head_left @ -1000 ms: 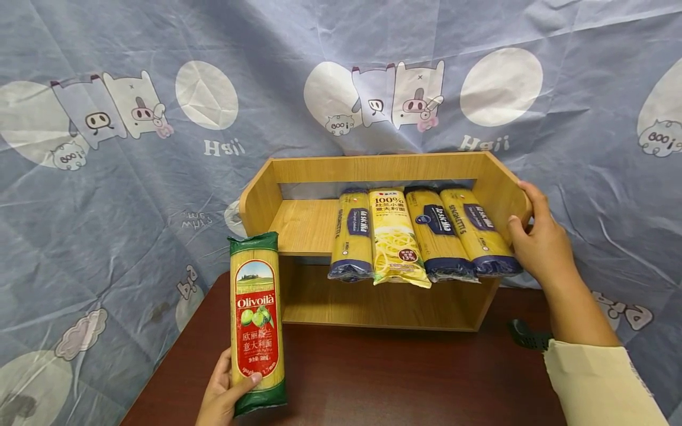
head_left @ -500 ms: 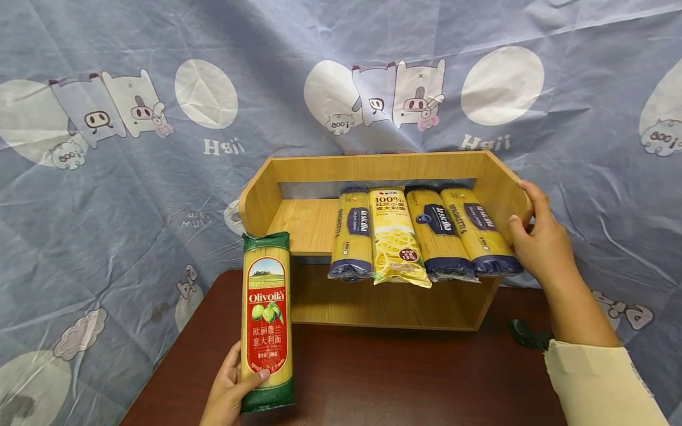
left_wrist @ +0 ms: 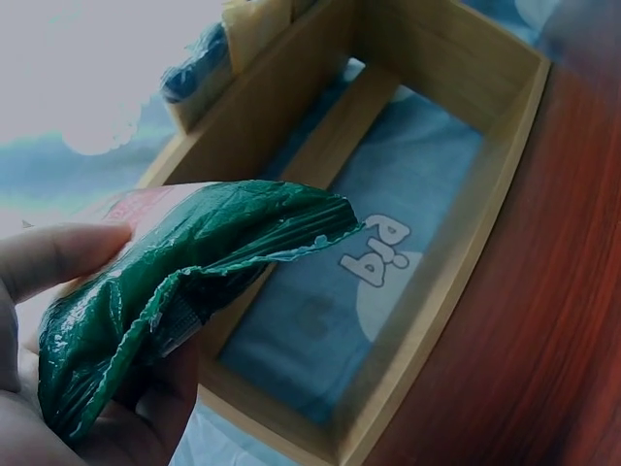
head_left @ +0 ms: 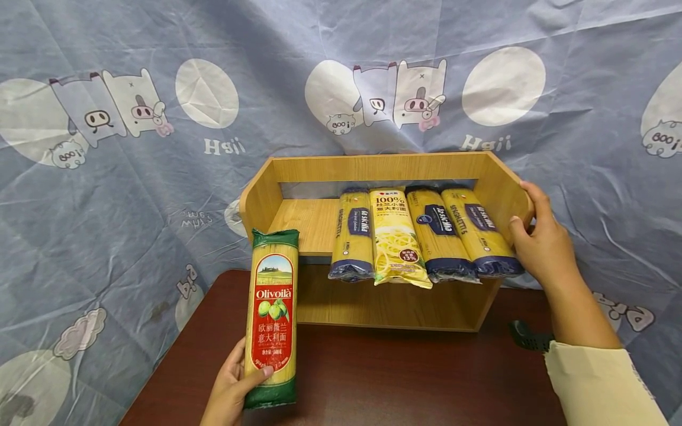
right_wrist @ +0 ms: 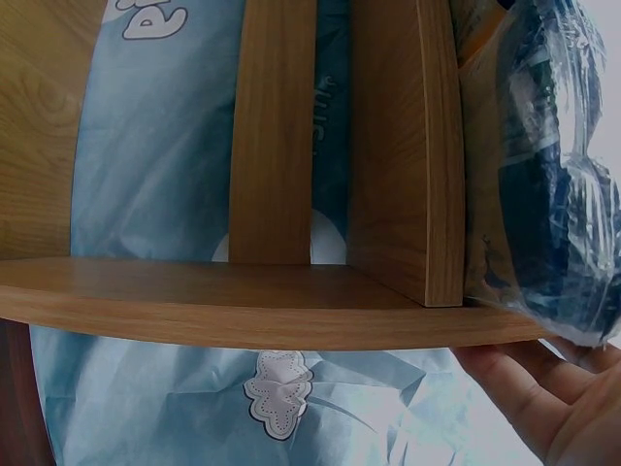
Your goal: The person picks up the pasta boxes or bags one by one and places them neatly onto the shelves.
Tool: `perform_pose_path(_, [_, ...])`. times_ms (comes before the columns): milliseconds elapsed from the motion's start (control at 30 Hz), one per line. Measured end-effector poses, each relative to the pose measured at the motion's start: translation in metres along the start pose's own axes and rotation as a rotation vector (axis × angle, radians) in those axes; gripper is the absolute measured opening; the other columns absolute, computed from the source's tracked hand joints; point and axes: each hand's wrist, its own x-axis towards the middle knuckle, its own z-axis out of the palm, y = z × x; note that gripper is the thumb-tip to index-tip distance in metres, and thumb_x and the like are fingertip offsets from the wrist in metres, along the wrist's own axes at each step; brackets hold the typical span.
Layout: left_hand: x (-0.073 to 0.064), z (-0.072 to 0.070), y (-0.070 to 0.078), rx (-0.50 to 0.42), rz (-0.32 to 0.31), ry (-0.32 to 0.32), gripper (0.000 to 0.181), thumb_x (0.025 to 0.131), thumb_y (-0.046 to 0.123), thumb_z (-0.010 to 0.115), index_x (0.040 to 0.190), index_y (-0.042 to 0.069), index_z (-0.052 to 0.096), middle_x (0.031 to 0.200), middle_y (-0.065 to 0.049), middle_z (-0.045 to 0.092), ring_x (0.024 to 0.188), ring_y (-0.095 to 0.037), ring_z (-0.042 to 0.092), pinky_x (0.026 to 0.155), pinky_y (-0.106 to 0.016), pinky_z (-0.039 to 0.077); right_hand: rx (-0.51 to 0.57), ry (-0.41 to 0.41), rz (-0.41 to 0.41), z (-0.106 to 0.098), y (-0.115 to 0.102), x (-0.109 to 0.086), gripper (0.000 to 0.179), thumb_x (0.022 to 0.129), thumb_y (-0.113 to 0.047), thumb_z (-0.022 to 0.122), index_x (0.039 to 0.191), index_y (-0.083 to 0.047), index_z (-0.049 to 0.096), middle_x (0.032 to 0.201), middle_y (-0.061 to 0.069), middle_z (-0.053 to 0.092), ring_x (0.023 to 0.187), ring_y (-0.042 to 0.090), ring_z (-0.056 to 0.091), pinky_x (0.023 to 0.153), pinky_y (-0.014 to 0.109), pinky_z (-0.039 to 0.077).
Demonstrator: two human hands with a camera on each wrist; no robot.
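My left hand [head_left: 234, 381] grips the lower end of a green-ended spaghetti pack [head_left: 273, 319] with a red Olivoilà label, thumb across its front. The pack is held upright before the left part of a wooden shelf [head_left: 373, 168], its top overlapping the upper board's front edge. In the left wrist view its crimped green end [left_wrist: 204, 262] sits between thumb and fingers. My right hand [head_left: 546, 242] grips the shelf's right side panel, with the thumb on the front edge and fingers behind. Beside that panel lies a blue-ended spaghetti pack [head_left: 479, 231].
More pasta packs lie side by side on the upper board: a blue-ended one [head_left: 353, 236], a pale yellow one [head_left: 398, 236] and another blue-ended one [head_left: 439, 234]. Their ends overhang the front. A black object [head_left: 527, 336] lies on the dark red table [head_left: 399, 378]. Patterned cloth [head_left: 266, 59] hangs behind.
My left hand has carried the Olivoilà spaghetti pack to the right and slightly up, over the shelf's left front. My right hand keeps its grip on the side panel.
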Motion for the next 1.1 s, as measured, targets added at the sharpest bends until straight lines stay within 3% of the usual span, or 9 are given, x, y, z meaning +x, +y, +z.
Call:
perform_pose_path(367, [0.005, 0.001, 0.008, -0.045, 0.001, -0.106, 0.072, 0.094, -0.004, 0.060, 0.155, 0.011, 0.025, 0.119, -0.001, 0.073, 0.103, -0.020, 0.073, 0.083, -0.038, 0.061, 0.003, -0.004, 0.006, 0.000, 0.000, 0.000, 0.063, 0.103, -0.030, 0.042, 0.159, -0.042, 0.016, 0.128, 0.045, 0.054, 0.111, 0.059, 0.058, 0.078, 0.065, 0.042])
perform_pose_path(633, [0.007, 0.004, 0.020, -0.053, -0.033, -0.146, 0.071, 0.097, 0.000, 0.060, 0.156, 0.010, 0.023, 0.123, -0.001, 0.071, 0.106, -0.019, 0.071, 0.086, -0.038, 0.060, -0.003, -0.004, 0.007, 0.001, 0.001, 0.000, 0.063, 0.103, -0.030, 0.042, 0.159, -0.042, 0.016, 0.127, 0.045, 0.055, 0.110, 0.059, 0.059, 0.077, 0.064, 0.042])
perform_pose_path(1100, [0.014, 0.009, 0.042, -0.137, 0.041, -0.274, 0.064, 0.102, 0.002, 0.047, 0.158, 0.004, 0.016, 0.122, -0.004, 0.071, 0.103, -0.017, 0.072, 0.083, -0.034, 0.060, 0.001, 0.011, -0.001, 0.001, 0.003, 0.002, 0.063, 0.103, -0.029, 0.042, 0.159, -0.042, 0.017, 0.123, 0.045, 0.056, 0.105, 0.058, 0.059, 0.075, 0.064, 0.042])
